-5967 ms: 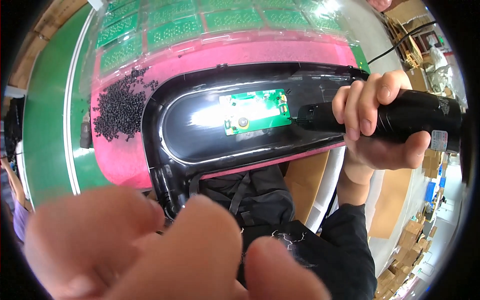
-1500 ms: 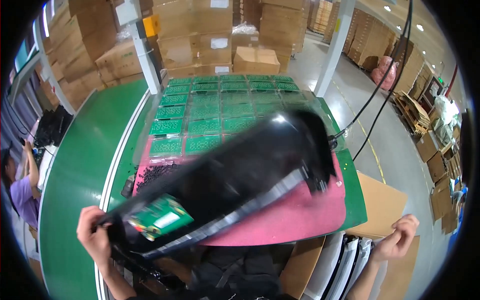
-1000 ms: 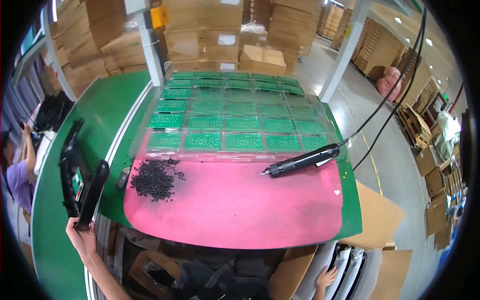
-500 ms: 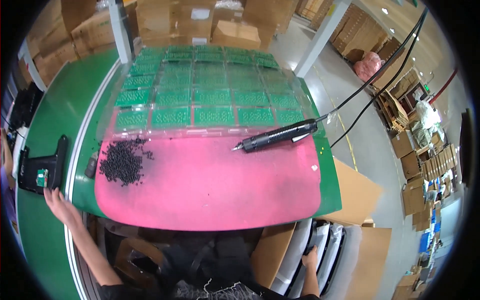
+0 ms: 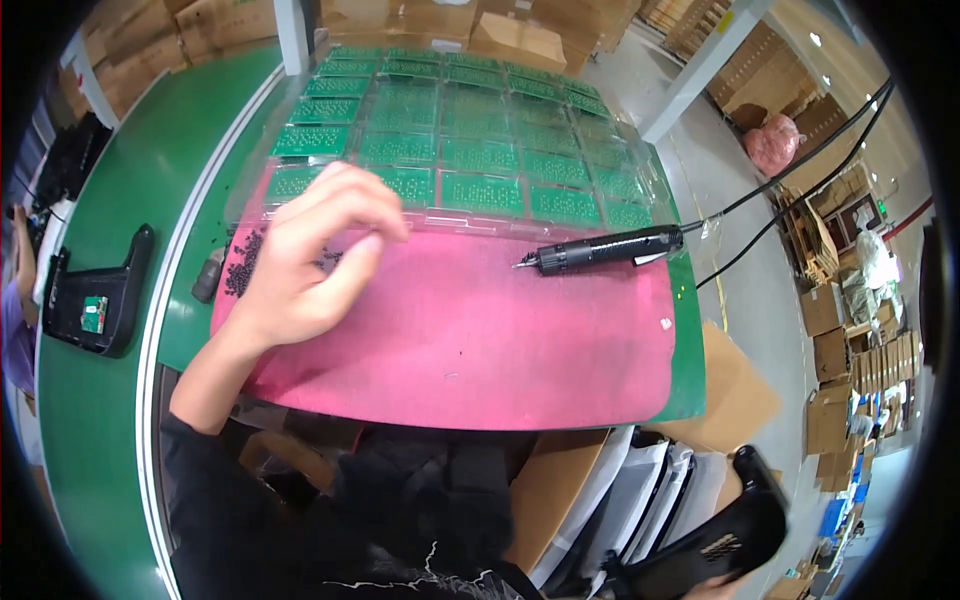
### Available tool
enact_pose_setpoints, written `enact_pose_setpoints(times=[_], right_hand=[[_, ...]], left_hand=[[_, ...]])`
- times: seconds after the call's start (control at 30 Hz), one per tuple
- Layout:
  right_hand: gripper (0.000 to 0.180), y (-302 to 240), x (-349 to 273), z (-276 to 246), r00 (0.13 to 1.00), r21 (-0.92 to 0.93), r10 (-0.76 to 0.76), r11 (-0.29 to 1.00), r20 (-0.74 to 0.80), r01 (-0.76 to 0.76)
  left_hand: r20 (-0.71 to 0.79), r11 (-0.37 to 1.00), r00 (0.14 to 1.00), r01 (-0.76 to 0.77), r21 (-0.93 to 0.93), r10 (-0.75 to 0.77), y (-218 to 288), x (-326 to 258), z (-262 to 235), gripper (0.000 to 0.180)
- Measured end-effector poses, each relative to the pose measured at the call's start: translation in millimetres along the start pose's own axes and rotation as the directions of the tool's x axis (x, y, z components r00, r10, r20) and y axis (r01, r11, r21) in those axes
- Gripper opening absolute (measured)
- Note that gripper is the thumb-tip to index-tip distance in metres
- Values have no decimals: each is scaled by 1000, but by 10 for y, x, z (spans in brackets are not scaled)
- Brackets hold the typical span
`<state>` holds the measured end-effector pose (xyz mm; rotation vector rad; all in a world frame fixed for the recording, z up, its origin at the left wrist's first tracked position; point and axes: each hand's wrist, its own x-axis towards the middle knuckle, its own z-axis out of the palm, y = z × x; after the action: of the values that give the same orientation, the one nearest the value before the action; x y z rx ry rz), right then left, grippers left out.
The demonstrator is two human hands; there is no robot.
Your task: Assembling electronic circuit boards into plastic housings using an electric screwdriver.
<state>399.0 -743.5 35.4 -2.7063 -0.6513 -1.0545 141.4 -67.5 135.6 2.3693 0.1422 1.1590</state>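
My left hand (image 5: 325,255) hangs over the left part of the pink mat (image 5: 470,350), fingers loosely bent and thumb apart, with nothing seen in it. It hides much of a heap of small black screws (image 5: 240,270). At the lower right, my right hand (image 5: 712,588) shows only in part, gripping a black plastic housing (image 5: 715,535) that is tilted above the carton. Several similar pieces wrapped in white sheeting (image 5: 640,490) stand upright in that carton. A black electric screwdriver (image 5: 605,250) lies across the mat's far right, its bit pointing left.
Clear trays of green circuit boards (image 5: 480,190) cover the table's far half. On the green belt (image 5: 110,400) at left lies another black housing (image 5: 130,290) holding a small circuit board (image 5: 94,314). A cable (image 5: 790,170) hangs from the upper right. Someone's arm (image 5: 22,260) shows far left.
My left hand has come from the housing on the belt to above the mat. My right hand has lifted a black housing out of the carton. The view has shifted too.
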Motion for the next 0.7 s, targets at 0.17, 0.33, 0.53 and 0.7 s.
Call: enact_pose_setpoints(times=[0.17,0.33,0.53,0.7], right_hand=[[45,-222,1224,-235,997,151,58,986,53,-66],[19,-2477,2229,205,717,451,-656,727,235,517],[20,-4477,2326,1100,265,610,-955,291,136,737],[14,-5429,2360,990,118,658,-987,20,-105,753]], left_hand=[[49,989,998,43,-143,-36,-146,-17,234,13],[253,914,967,139,-380,-42,-159,35,754,14],[410,866,876,395,-308,-254,-297,-185,578,37],[378,924,849,290,250,-369,-495,-289,387,27]])
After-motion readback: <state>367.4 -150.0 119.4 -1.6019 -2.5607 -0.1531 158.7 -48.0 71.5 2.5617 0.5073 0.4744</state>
